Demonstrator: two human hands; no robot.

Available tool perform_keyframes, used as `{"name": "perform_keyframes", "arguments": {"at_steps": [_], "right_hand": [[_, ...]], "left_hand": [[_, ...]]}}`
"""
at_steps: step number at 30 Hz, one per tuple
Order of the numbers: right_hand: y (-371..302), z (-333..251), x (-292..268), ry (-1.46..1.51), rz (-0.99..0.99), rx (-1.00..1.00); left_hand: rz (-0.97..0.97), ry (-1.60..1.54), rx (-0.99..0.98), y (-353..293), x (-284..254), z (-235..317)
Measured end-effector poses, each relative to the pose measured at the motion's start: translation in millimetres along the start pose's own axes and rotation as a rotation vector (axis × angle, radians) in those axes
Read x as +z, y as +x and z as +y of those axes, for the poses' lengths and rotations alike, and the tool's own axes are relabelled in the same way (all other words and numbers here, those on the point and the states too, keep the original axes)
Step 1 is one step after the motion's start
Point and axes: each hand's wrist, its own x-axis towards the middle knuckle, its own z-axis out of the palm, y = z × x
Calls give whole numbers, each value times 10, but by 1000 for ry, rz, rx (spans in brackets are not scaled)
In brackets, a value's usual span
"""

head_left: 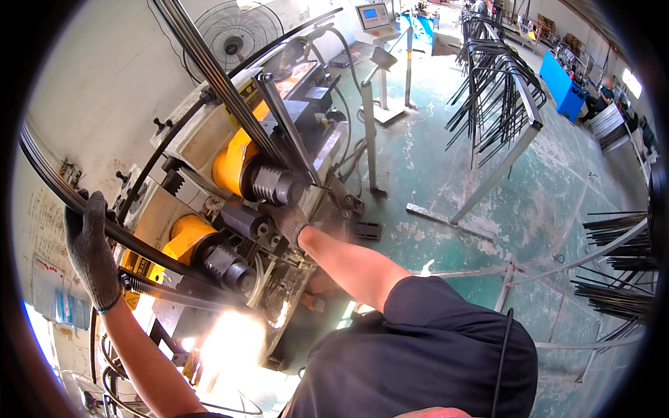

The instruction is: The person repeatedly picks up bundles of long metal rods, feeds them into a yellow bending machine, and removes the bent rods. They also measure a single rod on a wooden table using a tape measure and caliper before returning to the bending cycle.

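My left hand [94, 254], in a grey knit glove, is closed around long dark metal bars [49, 174] that slope down to the machine. My right hand [286, 221], also gloved, reaches in at a dark grey block [244, 219] on the machine. Its fingertips are partly hidden, so I cannot tell whether they grip anything. Above that hand a ribbed dark cylinder [275, 185] sticks out of a yellow housing [233, 164]. A second ribbed cylinder [226, 268] with a yellow housing [187, 237] sits lower left, beside the bars.
Another bundle of long bars [223, 83] slants across the upper machine. A fan [233, 45] stands behind by the wall. To the right, a metal rack [516, 90] carries several bent black rods. More rods [613, 299] lie at far right. A person [605, 94] sits at the back.
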Motion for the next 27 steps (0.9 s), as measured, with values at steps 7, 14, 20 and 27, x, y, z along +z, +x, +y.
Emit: {"name": "perform_keyframes", "arguments": {"at_steps": [7, 14, 20, 27], "right_hand": [[59, 142, 83, -128, 0, -59], [9, -165, -7, 335, -15, 231], [49, -147, 74, 441, 50, 352], [119, 690, 145, 1, -92, 48]], "left_hand": [[-35, -48, -30, -13, -11, 279], [-7, -128, -55, 128, -84, 201], [92, -104, -101, 136, -248, 98], [-172, 572, 223, 113, -532, -145]]}}
